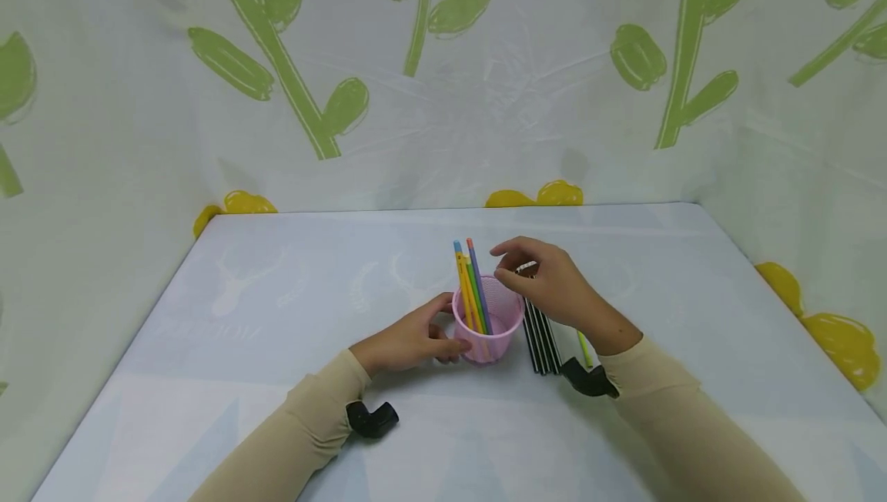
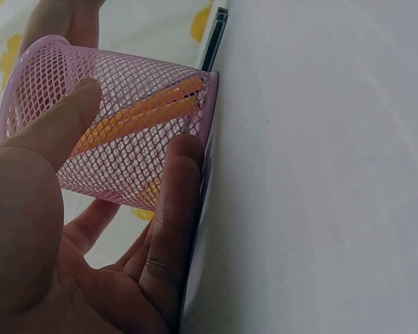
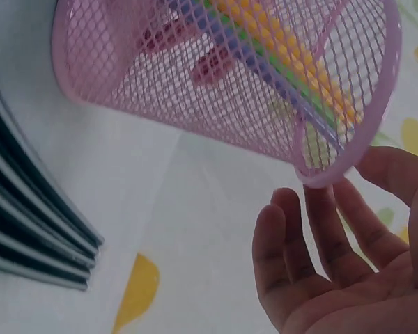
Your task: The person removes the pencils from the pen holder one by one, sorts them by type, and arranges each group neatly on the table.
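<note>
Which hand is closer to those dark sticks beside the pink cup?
The right hand: it hovers over the far ends of the dark sticks. The left hand is across the pink cup from them, holding its side.

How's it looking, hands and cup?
Left hand holds upright pink cup, coloured pencils leaning inside. Right hand holds nothing, close to cup's top. Dark sticks lie beside cup; no obstruction visible.
</note>
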`<state>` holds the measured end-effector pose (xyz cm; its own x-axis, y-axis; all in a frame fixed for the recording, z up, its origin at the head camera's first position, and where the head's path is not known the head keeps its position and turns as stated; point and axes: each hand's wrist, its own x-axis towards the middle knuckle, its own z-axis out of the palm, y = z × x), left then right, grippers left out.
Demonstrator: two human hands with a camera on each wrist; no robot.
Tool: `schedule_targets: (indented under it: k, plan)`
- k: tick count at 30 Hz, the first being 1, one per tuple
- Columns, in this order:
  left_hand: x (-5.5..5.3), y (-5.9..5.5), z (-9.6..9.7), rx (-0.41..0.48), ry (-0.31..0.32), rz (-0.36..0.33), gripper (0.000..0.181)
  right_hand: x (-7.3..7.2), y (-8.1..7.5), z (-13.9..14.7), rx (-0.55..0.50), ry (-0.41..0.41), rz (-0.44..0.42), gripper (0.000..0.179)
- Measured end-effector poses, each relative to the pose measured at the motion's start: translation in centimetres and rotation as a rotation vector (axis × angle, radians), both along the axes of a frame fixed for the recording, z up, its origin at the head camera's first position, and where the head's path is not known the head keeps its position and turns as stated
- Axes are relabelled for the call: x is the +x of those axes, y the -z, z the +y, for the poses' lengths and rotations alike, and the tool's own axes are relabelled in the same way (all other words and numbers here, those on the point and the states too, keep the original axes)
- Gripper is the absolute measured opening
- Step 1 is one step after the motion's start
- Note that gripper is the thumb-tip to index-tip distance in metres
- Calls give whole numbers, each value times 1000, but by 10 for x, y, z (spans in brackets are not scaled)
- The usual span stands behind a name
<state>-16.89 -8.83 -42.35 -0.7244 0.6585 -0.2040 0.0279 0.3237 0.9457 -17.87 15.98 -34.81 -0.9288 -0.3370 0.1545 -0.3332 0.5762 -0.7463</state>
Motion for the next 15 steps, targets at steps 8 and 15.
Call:
schedule_targets:
  k: [8,15]
  plan:
    - [-1,2,0,-6,-1,-3,69,-4,14,-11,-54,-19,-40,32]
    - [0,0,0,-24,1,12,70,-3,20,-16,-70,-39,-79,32]
